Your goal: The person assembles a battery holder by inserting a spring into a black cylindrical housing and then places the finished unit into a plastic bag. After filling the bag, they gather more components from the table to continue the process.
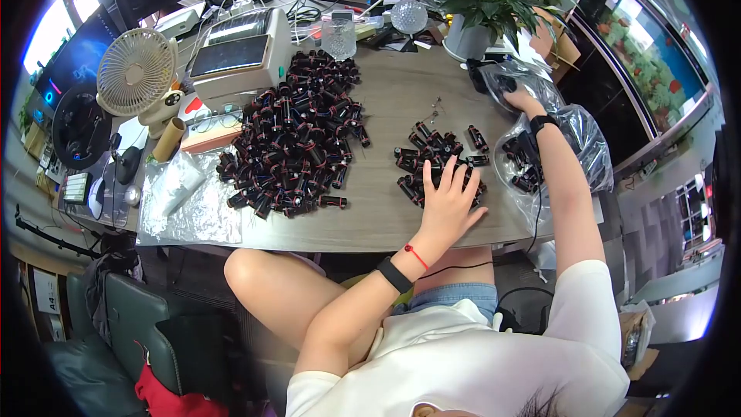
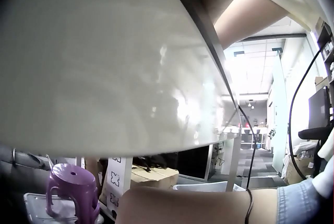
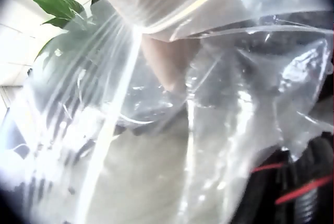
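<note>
My left hand (image 1: pixel 448 205) lies with its fingers spread over a small pile of black cylindrical parts (image 1: pixel 432 141) with red rings, palm down. Farther back on the right, my right hand (image 1: pixel 525 100) is at a clear plastic bag (image 1: pixel 593 143), with black parts (image 1: pixel 519 166) inside its near portion. In the right wrist view, part of the right hand (image 3: pixel 169 59) shows through taut, creased plastic (image 3: pixel 209 145); how its fingertips lie is hidden. The left wrist view shows a pale tabletop underside and no hand.
A large heap of black parts (image 1: pixel 297 143) covers the table's middle left. Around it stand a fan (image 1: pixel 135 69), a white machine (image 1: pixel 239 54), a glass (image 1: pixel 338 37) and a cardboard tube (image 1: pixel 168 139). A potted plant (image 1: pixel 467 37) stands at the back right; flat plastic (image 1: pixel 193 212) lies front left.
</note>
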`<state>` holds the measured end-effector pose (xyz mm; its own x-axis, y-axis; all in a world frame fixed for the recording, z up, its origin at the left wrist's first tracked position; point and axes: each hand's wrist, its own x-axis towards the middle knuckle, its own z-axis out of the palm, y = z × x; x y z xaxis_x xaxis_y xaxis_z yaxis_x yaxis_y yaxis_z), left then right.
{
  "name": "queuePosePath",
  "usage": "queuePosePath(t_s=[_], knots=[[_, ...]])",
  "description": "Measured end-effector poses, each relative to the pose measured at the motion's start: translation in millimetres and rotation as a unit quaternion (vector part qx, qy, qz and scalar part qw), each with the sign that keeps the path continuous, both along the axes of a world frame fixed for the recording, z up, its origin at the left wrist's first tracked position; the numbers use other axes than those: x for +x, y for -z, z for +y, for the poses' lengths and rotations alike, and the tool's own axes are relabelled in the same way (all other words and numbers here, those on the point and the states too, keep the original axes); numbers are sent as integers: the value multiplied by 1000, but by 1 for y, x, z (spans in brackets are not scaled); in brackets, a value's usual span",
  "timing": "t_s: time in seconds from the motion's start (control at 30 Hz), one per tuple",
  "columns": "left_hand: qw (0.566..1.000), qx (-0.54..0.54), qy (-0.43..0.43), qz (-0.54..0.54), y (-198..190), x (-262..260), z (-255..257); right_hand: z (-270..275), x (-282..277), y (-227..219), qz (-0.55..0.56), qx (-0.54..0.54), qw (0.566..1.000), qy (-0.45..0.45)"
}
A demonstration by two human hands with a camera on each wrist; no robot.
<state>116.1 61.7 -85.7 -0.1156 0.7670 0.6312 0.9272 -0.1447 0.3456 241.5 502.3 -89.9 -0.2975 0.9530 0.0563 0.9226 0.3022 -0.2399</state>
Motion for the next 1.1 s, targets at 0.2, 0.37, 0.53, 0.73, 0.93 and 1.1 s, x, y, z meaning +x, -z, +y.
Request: queuePosePath(t_s=[0.2, 0.37, 0.53, 0.73, 0.93, 1.1], knots=[[1000, -11, -1, 9, -1, 0, 2, -36, -16, -12, -35, 7, 998, 48], [1000, -9, 4, 6, 1, 2, 2, -62, -38, -26, 53, -39, 996, -67], [1000, -3, 2, 9, -1, 1, -2, -100, -86, -17, 43, -7, 988, -145], [1000, 10, -4, -15, -15, -7, -15, -131, -140, -9, 251, -63, 930, -261], [998, -47, -26, -41, -36, -26, -26, -142, -143, -32, 298, 144, 882, -336], [974, -208, -1, -88, -49, -54, -37, -145, -112, -53, 199, -105, 937, -268]])
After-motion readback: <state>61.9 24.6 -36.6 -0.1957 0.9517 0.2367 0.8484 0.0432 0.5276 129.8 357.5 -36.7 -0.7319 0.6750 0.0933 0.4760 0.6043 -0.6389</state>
